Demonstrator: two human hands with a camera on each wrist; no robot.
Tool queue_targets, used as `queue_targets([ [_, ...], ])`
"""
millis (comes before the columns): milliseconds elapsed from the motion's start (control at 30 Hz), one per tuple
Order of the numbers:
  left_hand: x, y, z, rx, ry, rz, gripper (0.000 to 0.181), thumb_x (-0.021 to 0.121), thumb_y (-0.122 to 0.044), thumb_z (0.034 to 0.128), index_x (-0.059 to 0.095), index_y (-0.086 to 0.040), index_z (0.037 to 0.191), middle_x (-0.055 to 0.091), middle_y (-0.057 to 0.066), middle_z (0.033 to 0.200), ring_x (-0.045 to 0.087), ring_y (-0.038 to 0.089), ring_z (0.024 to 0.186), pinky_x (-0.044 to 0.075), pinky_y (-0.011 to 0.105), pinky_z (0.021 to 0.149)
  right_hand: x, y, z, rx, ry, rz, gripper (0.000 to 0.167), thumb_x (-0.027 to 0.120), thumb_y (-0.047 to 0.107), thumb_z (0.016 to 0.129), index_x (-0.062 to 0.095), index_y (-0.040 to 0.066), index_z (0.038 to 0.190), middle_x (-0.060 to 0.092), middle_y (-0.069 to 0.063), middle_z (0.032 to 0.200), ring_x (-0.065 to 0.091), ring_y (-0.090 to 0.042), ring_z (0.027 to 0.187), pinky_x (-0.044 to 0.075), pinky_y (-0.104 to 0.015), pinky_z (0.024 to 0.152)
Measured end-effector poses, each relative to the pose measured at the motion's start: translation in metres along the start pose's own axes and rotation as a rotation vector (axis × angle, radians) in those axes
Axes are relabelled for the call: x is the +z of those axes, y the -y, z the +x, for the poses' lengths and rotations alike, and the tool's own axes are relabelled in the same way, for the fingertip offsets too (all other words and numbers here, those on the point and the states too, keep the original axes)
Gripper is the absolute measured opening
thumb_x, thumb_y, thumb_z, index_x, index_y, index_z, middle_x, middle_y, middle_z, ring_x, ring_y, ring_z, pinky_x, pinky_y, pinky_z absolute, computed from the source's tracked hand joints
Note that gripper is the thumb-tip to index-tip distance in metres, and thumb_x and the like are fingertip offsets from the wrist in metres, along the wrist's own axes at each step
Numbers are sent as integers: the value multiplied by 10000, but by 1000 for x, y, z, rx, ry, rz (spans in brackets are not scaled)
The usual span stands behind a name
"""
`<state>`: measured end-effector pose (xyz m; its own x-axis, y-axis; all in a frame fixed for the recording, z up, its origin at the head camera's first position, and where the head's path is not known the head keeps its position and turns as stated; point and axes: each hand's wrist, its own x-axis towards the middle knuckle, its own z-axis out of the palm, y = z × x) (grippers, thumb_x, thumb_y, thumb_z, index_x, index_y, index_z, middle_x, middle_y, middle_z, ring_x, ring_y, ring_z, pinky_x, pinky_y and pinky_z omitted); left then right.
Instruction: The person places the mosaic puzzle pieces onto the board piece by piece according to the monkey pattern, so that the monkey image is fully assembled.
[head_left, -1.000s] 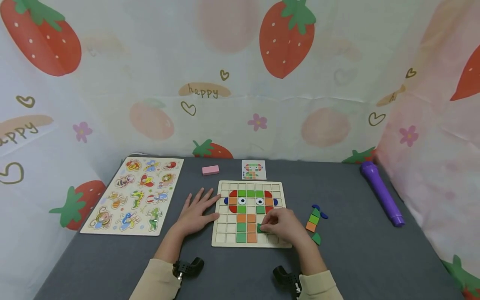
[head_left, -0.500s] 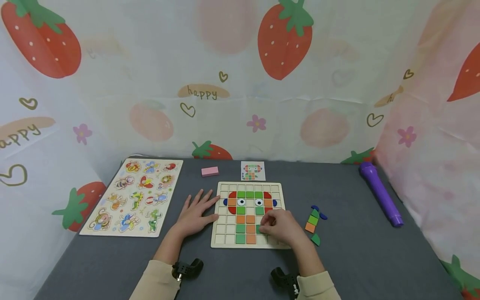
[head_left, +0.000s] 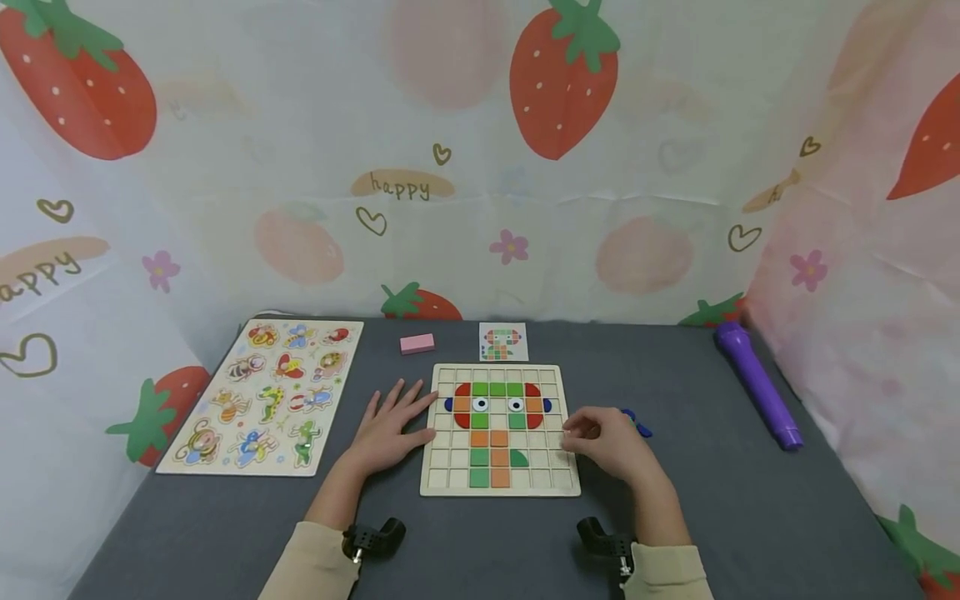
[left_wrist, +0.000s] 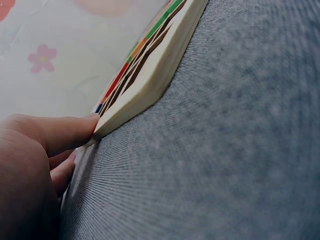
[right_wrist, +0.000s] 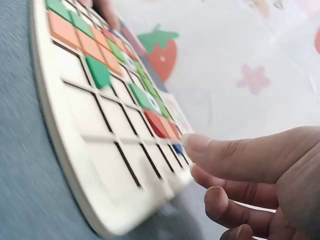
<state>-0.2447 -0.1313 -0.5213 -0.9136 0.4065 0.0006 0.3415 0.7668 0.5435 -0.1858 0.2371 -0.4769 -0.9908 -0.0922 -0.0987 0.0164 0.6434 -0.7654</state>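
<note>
A wooden grid board (head_left: 540, 478) lies on the table, with red, green, orange and blue pieces and two eye tiles set in its cells. My left hand (head_left: 386, 429) is spread flat at its left side; in the left wrist view the thumb (left_wrist: 65, 132) touches the board's edge. Beside the right edge is my right hand (head_left: 618, 446), its fingers loosely bent and nothing seen between thumb and fingertips. A green rounded-corner piece (head_left: 519, 458) sits in a cell right of the orange column. Blue pieces (head_left: 641, 427) show behind the right hand, which hides the other loose pieces.
Behind the board lies a pattern card (head_left: 503, 342), with a pink block (head_left: 417, 343) to its left. A board of animal pictures (head_left: 279, 398) is at the left. At the far right lies a purple cylinder (head_left: 757, 387). A strawberry-print cloth (head_left: 480, 275) surrounds the table.
My right hand has let go of the green rounded-corner piece, leaving it in its cell, and moved right, off the board towards the loose pieces. The left hand stays in place.
</note>
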Motion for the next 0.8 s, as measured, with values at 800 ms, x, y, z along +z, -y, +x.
queue_targets([
  [800,-1,0,1,-12,7,5,680,594,-524,974,396,-269,1572,233,65,1681,43,363,1575,-61,633,1228,-53,-55,-22,101,-59,-39,218,762,184,907,740,65,1089,720,-35,935,631,-158,835,507,-321,708],
])
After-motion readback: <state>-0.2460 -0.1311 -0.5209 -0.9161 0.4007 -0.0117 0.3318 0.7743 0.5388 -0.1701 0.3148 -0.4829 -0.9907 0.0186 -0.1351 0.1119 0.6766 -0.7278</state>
